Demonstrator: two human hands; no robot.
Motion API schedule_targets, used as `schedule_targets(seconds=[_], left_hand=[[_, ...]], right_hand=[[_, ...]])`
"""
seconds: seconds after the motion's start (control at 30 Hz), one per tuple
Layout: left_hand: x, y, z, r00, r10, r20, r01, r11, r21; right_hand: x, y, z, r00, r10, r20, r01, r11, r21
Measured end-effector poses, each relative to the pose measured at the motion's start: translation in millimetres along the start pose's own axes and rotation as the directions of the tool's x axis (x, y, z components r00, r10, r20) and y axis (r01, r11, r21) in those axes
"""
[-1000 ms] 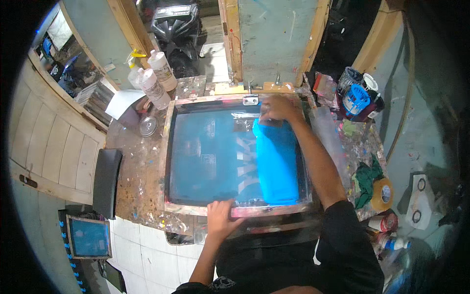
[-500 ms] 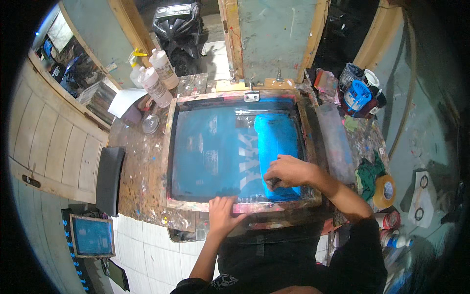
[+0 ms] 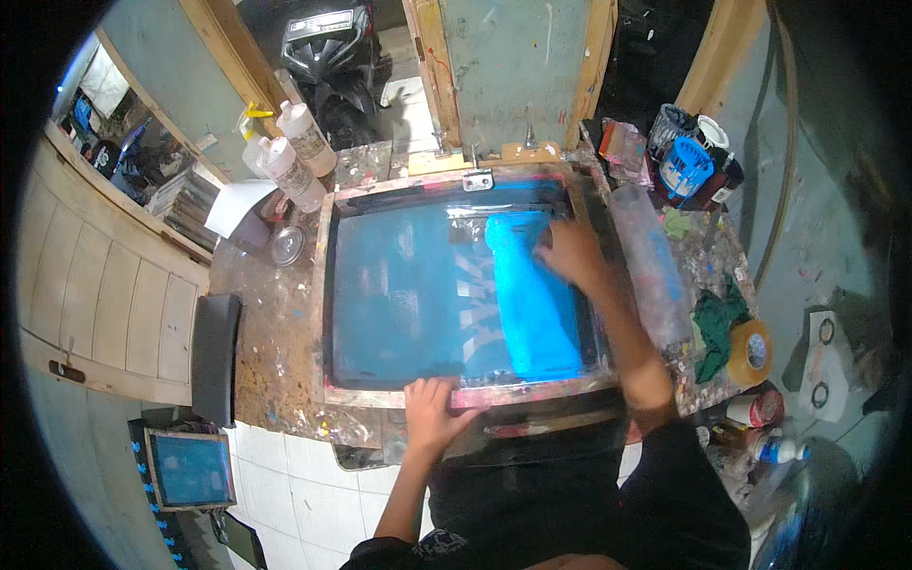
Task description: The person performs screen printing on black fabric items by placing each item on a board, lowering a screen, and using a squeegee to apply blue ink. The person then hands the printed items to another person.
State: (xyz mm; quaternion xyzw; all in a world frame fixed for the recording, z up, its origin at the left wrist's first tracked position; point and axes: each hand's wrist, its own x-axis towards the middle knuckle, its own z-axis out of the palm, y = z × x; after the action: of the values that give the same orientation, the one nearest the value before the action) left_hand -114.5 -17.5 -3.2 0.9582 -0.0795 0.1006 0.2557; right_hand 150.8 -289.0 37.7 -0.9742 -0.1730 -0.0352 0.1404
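Observation:
A wooden-framed printing screen [image 3: 388, 397] lies on the table in front of me, held at the back by a metal hinge clamp [image 3: 478, 180]. Its mesh [image 3: 399, 285] is dull blue with pale lettering at the right of centre. A broad band of bright blue ink [image 3: 532, 328] covers the mesh's right part. My left hand [image 3: 435, 414] grips the near rim of the frame, fingers curled over it and thumb stretched along it. Over the far end of the ink band, my right hand [image 3: 573, 255] is closed, slightly blurred; what it holds is hidden under the fingers.
Plastic bottles [image 3: 290, 171] and a round lid [image 3: 288, 245] stand at the back left. Ink tubs [image 3: 686, 171] crowd the back right corner. A green cloth [image 3: 719, 318] and a tape roll [image 3: 750, 351] lie at the right edge. Another screen [image 3: 192, 468] leans low at left.
My right hand has moved away from me, from the near end of the ink band to its far end. My left hand stays on the near rim.

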Motion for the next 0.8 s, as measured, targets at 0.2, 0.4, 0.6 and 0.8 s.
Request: schedule_targets(seconds=[0.2, 0.4, 0.6, 0.8], left_hand=[[-3, -1, 2, 1.000, -0.007, -0.022, 0.007, 1.000, 0.025], [1, 1, 4, 0.998, 0.021, -0.058, -0.019, 0.999, 0.030], [8, 3, 5, 0.997, 0.055, -0.058, -0.053, 0.998, 0.036], [3, 0, 5, 0.999, 0.031, -0.032, -0.029, 0.998, 0.050]], right_hand=[[-116, -49, -13, 0.959, 0.265, -0.101, -0.254, 0.961, 0.110], [-95, -34, -6, 0.981, 0.185, 0.058, -0.194, 0.955, 0.226], [58, 16, -2, 0.973, -0.227, 0.036, 0.216, 0.957, 0.194], [40, -10, 6, 0.941, -0.334, -0.054, 0.338, 0.939, 0.071]])
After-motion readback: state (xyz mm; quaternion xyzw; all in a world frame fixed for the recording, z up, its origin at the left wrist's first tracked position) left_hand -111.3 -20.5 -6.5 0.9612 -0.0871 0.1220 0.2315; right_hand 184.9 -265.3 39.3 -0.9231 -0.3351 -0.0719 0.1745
